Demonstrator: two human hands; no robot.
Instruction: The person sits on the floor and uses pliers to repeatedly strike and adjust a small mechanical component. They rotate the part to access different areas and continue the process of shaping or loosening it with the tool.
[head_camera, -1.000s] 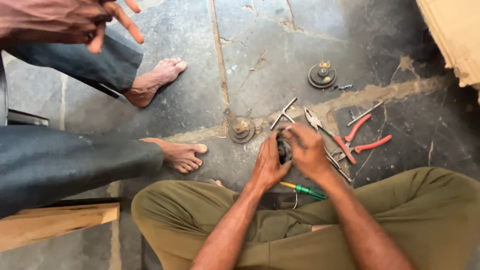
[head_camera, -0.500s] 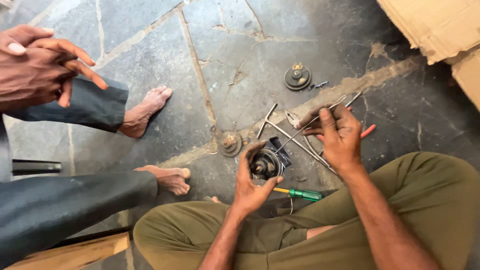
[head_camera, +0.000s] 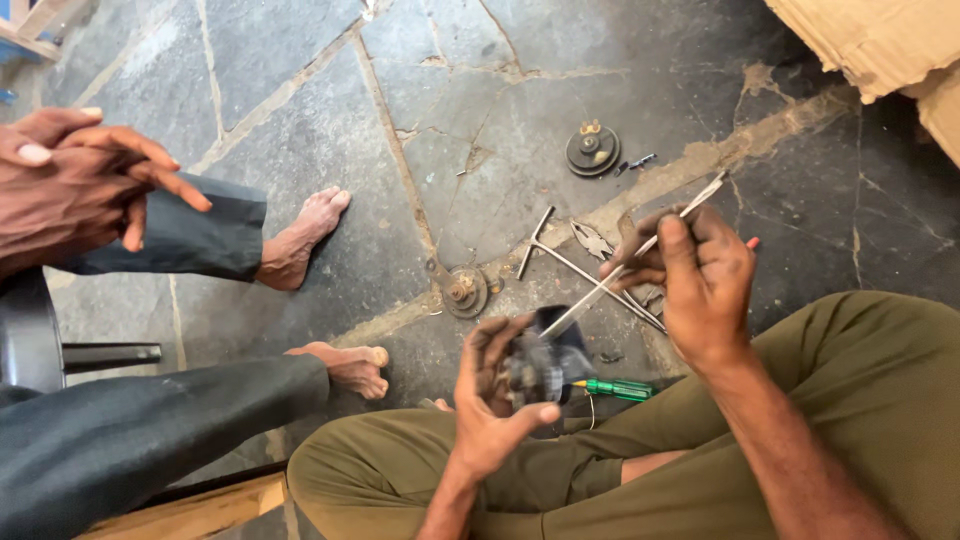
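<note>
Prying looks to be the step in hand: left hand (head_camera: 495, 395) grips a dark round part (head_camera: 540, 365) above the lap, right hand (head_camera: 690, 275) pinches a thin metal rod (head_camera: 625, 275), tip at the part. Next move likely calls for steady leverage without slipping.

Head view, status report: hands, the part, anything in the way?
Left hand grips dark round part. Right hand holds thin metal rod, tip at the part. T-shaped tool and green screwdriver lie close by on floor.
</note>
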